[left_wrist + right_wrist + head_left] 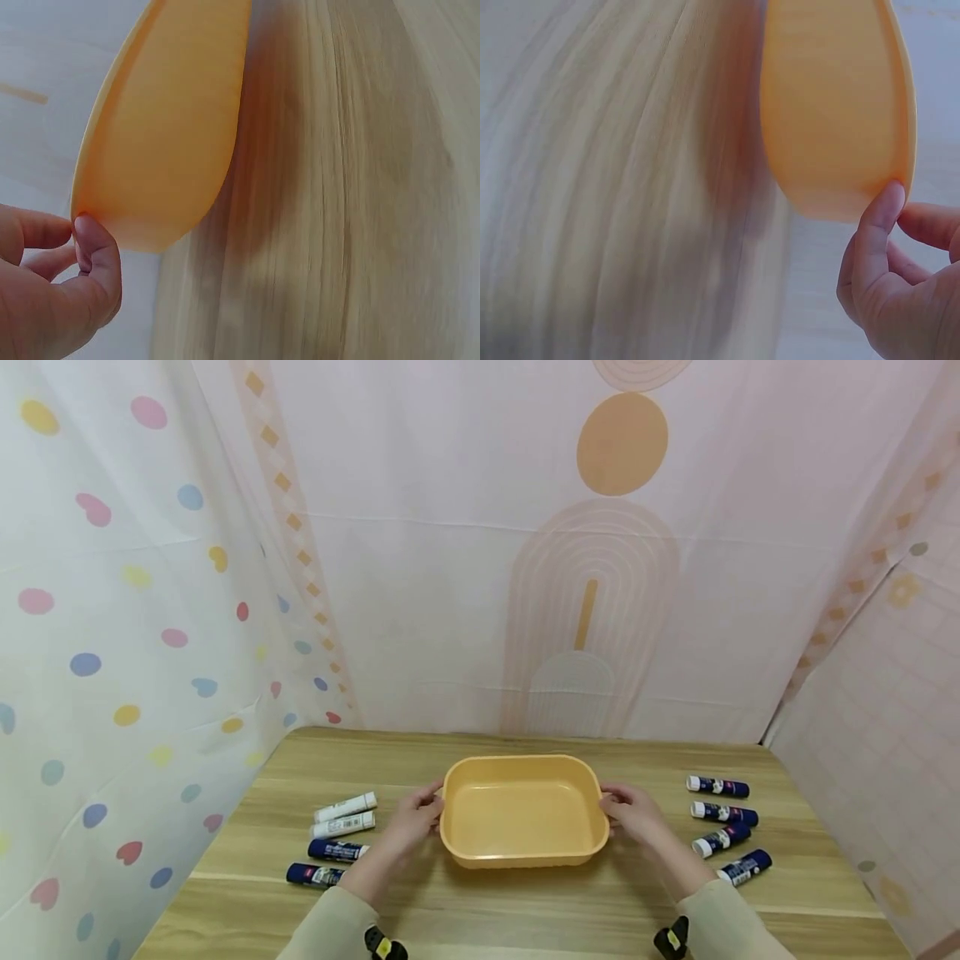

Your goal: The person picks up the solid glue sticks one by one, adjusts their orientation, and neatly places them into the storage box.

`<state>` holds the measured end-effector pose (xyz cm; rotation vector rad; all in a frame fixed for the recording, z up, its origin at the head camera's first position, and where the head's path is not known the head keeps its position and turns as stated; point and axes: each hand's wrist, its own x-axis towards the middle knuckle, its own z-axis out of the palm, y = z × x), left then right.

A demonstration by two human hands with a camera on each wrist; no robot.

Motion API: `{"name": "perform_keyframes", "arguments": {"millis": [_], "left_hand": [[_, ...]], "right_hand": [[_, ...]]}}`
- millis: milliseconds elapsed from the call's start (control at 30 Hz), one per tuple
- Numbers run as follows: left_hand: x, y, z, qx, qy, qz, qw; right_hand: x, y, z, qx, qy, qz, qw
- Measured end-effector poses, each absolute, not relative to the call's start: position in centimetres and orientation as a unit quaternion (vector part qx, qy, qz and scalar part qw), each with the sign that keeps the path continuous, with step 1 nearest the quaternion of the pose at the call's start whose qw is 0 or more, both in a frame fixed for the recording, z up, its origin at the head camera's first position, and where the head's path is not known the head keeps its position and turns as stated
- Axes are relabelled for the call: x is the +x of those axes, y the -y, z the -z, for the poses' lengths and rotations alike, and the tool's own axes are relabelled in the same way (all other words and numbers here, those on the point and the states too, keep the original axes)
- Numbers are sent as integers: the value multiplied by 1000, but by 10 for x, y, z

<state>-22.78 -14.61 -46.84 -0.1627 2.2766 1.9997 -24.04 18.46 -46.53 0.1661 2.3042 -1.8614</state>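
Note:
A shallow yellow-orange plastic basin [525,818] with rounded corners is in the middle of the head view, with nothing inside it. My left hand [417,817] pinches its left end by the rim. At the opposite end my right hand [632,810] pinches the rim between thumb and fingers. In the left wrist view the thumb and fingertips of the left hand [60,277] meet at the rim's edge. The right wrist view shows the right hand [900,262] gripping the other end the same way, the basin's wall close over the wooden table [615,187].
Left of the basin lie two white tubes [343,824] and two dark blue glue sticks [315,874], partly behind the left forearm. Several dark blue glue sticks with white ends [723,814] lie on the right. A patterned curtain [435,610] hangs behind the table.

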Motion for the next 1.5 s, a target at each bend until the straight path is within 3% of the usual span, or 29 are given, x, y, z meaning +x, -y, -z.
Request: {"name": "perform_keyframes", "arguments": {"millis": [533,1500], "left_hand": [[-239,109,479,-7,-744,-662,93],[-240,105,489,-13,-753,-653,81]], "right_hand": [[-222,-226,469,67,-760,640,91],[-226,-223,476,87,-767,630,86]]}}
